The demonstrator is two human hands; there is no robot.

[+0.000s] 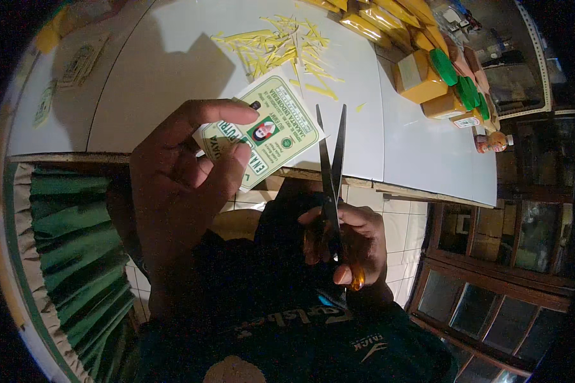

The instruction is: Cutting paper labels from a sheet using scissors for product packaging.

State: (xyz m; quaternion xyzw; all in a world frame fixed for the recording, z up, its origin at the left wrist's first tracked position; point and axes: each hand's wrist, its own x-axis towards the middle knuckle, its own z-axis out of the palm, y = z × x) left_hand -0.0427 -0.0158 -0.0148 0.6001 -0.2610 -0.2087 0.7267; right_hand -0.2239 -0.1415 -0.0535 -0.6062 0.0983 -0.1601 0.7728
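Observation:
My left hand (188,150) pinches a pale green and yellow printed label (289,137) between thumb and fingers, tilted above the table's near edge. Whether a second label lies behind it, I cannot tell. Scissors (332,169) with orange handles are held in my right hand (363,233), thumb and fingers in the loops. Their blades point away from me and stand apart, just right of the label's corner. A small white point of paper shows between the label and the near blade.
Thin yellow and white paper offcuts (275,48) lie heaped on the white table (166,70). Several loose labels (43,105) lie at the far left. At the right stand green-lidded jars (421,76), yellow packets (367,25) and a small bottle (492,142). A green curtain (76,236) hangs below left.

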